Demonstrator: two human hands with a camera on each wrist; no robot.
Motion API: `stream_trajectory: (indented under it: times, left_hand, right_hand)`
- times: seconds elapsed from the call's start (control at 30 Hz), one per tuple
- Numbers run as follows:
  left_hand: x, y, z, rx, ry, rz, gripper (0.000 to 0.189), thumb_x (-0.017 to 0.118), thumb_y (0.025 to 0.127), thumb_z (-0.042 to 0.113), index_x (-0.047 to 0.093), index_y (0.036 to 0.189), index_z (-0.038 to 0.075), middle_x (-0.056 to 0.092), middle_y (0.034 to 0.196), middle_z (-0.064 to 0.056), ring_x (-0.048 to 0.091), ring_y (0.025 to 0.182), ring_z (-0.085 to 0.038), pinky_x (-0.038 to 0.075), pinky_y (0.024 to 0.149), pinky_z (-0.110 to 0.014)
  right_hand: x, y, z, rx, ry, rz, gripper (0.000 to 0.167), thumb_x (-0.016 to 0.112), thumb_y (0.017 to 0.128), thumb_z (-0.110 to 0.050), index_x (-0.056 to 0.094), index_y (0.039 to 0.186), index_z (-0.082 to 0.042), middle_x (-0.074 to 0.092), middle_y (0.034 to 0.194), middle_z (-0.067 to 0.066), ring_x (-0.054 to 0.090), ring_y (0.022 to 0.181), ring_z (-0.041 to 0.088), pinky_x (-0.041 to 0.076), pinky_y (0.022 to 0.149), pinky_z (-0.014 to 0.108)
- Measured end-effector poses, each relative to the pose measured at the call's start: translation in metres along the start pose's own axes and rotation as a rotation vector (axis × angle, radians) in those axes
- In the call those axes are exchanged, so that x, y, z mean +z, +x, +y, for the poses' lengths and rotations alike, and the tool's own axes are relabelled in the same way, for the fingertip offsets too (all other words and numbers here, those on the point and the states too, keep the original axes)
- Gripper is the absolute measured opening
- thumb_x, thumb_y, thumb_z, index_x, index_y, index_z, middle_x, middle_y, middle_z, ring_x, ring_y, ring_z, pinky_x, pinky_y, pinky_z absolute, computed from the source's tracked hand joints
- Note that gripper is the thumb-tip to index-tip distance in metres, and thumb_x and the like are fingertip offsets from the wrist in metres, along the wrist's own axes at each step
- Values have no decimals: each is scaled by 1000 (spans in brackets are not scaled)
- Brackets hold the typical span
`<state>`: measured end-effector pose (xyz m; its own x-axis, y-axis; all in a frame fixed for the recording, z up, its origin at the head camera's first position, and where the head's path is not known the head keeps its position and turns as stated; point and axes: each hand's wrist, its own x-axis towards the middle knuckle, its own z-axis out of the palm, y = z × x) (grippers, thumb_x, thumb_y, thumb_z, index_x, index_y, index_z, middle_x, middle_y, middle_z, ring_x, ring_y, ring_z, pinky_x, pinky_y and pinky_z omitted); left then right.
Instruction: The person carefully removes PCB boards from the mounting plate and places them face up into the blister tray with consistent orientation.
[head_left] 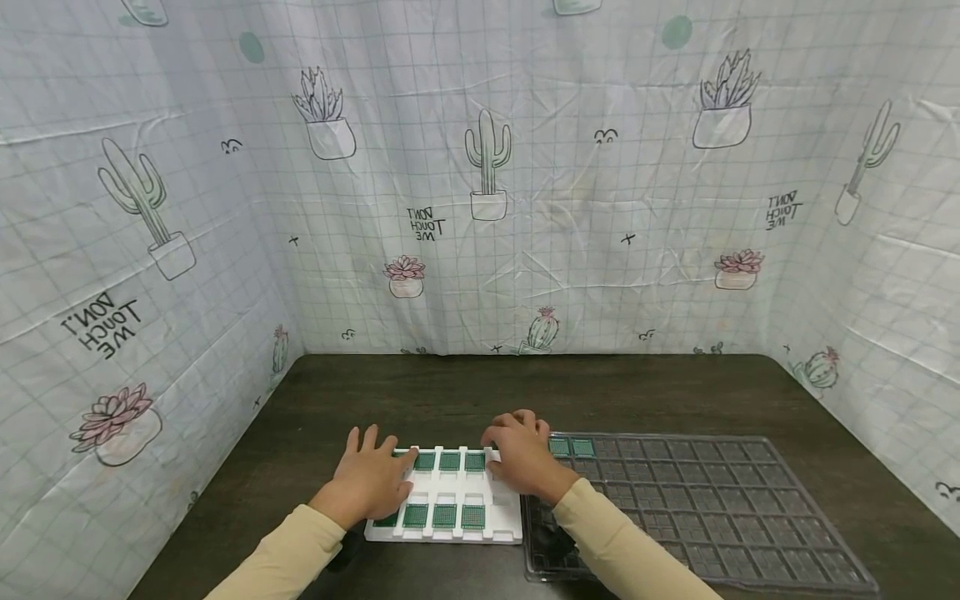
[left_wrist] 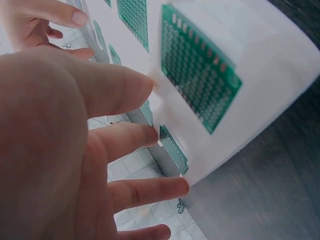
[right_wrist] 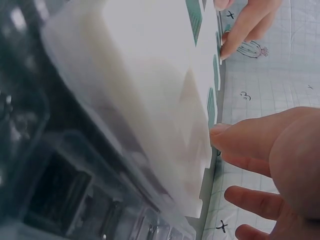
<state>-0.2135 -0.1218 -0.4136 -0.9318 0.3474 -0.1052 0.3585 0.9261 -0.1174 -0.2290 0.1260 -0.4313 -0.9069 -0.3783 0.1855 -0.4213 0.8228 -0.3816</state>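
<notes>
A white tray point(head_left: 429, 487) holds several small green perforated circuit boards point(head_left: 444, 516) in two rows of slots. My left hand point(head_left: 367, 477) rests over its left end with fingers spread. In the left wrist view, the thumb and fingertips touch the tray's face and edge beside a green board point(left_wrist: 197, 70). My right hand point(head_left: 527, 454) is at the tray's back right corner, thumb at the edge near the last board in the back row. The right wrist view shows the right thumb point(right_wrist: 240, 137) touching the tray's edge, other fingers loosely bent; no board shows between them.
A clear plastic compartment tray point(head_left: 690, 500) lies to the right, close against the white tray. Two green boards point(head_left: 582, 448) sit in its back left compartments. The dark table point(head_left: 360, 379) is enclosed by a cactus-print curtain point(head_left: 570, 208) at the back and sides.
</notes>
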Motion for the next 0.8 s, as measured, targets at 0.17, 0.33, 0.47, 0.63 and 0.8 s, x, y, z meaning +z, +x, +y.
stream_trajectory:
  times: [0.17, 0.33, 0.47, 0.63, 0.8]
  left_hand:
    - [-1, 0, 1, 1, 8, 6, 49, 58, 96, 41, 55, 140, 22, 50, 144, -13, 32, 141, -47, 19, 114, -67]
    - [-1, -1, 1, 5, 5, 14, 49, 58, 95, 41, 55, 140, 21, 50, 143, -13, 32, 140, -47, 20, 114, -67]
    - [-1, -1, 1, 3, 0, 19, 48, 58, 95, 40, 55, 139, 21, 50, 143, -14, 33, 140, -47, 20, 114, -67]
    - [-1, -1, 2, -4, 2, 12, 49, 58, 95, 41, 55, 140, 21, 50, 143, -14, 32, 140, -47, 19, 114, -67]
    - [-1, -1, 1, -2, -1, 10, 48, 58, 95, 41, 55, 139, 21, 50, 143, -14, 32, 140, -47, 19, 114, -67]
  right_hand:
    - [1, 1, -1, -14, 14, 0, 22, 71, 88, -13, 70, 110, -13, 56, 134, 15, 34, 129, 42, 22, 100, 67]
    - [4, 4, -2, -12, 5, -9, 23, 72, 88, -16, 70, 110, -15, 56, 135, 13, 33, 131, 40, 22, 102, 67]
    - [4, 4, -5, -13, 12, -11, 22, 73, 87, -15, 71, 109, -15, 56, 135, 13, 34, 132, 41, 23, 101, 66]
    - [4, 4, -8, -19, 28, -23, 23, 73, 87, -13, 71, 109, -14, 56, 134, 14, 34, 132, 42, 24, 101, 66]
    - [7, 5, -9, -2, 19, -49, 26, 76, 85, -20, 71, 110, -17, 56, 135, 11, 33, 132, 39, 24, 101, 63]
